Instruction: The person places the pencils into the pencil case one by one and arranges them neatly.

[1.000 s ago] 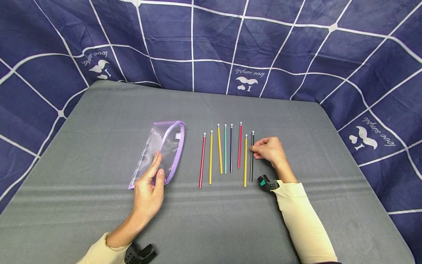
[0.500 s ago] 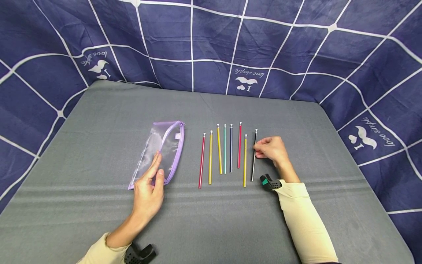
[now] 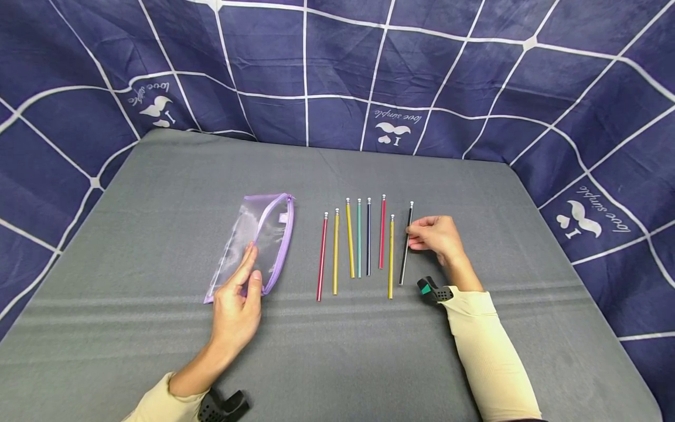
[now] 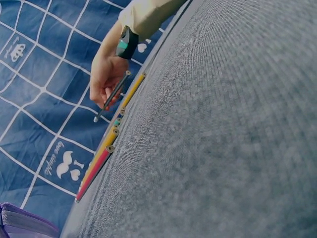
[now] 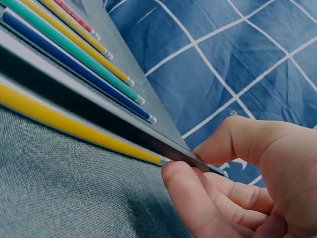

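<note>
My right hand (image 3: 436, 237) pinches a black pencil (image 3: 406, 252) between thumb and fingers, around its upper half. In the left wrist view, the black pencil (image 4: 112, 96) is raised off the table, beside a yellow pencil (image 4: 133, 91). The right wrist view shows the thumb and index finger meeting near the black pencil's eraser end. My left hand (image 3: 237, 308), fingers fairly straight, rests on a clear pencil pouch (image 3: 248, 225) with purple edging and zipper. Between the hands lie a red pencil (image 3: 322, 258), a green pencil (image 3: 359, 240), a blue pencil (image 3: 369, 240) and several others.
The pencils lie roughly parallel on a grey cloth-covered table (image 3: 337, 351), erasers toward the far side. Behind and at the sides hangs a dark blue curtain (image 3: 337, 70) with white grid lines. Each wrist wears a black camera mount (image 3: 433, 289).
The right hand has moved slightly right and away from me, lifting the black pencil from the row. Its lower end has swung a little left. The left hand and pouch stay put.
</note>
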`<state>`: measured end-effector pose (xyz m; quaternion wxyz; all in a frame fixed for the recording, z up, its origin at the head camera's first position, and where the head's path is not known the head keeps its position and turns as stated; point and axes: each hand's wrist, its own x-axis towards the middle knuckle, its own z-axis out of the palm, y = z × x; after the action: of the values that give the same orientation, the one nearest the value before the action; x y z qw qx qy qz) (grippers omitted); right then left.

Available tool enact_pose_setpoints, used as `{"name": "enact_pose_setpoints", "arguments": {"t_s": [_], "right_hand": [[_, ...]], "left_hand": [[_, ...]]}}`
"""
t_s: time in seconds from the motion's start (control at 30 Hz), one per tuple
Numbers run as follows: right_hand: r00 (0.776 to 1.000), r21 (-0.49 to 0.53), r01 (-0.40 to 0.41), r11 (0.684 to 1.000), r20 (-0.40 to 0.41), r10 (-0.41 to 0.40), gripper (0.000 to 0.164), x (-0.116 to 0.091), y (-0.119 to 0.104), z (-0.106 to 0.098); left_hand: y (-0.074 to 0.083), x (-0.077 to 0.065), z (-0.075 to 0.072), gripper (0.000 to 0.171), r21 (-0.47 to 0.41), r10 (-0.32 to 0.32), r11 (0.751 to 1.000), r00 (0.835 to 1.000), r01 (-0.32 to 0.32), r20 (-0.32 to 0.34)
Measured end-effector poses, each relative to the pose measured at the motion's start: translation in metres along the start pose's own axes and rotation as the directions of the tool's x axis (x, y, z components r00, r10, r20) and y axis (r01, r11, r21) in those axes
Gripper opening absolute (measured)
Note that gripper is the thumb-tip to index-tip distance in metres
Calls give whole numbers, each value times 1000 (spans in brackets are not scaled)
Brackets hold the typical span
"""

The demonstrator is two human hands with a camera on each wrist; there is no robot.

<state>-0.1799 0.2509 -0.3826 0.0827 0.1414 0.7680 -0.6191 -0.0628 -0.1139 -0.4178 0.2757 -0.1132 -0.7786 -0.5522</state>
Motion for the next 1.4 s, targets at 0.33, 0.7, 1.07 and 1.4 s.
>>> {"name": "enact_pose_setpoints", "arguments": {"t_s": [0.33,0.7,1.07,1.4], "right_hand": [[999,62,31,998,-11,-30,11,0,-1,6],[999,91,51,995,-13,-50,11,-1,-1,18],[999,136,39,990,28,-43,14,0,-4,38],[998,158,42,987,46,-50,9,-1,-11,55]], "left_hand": [[1,0,-1,42,3,-14,1000,1000,14,-5],[0,1,1,42,10,-6,1000,1000,6,4],[-1,0,0,42,11,1,1000,1000,-1,1],[-1,0,0,41,14,-8,1000,1000,8,-4]]}}
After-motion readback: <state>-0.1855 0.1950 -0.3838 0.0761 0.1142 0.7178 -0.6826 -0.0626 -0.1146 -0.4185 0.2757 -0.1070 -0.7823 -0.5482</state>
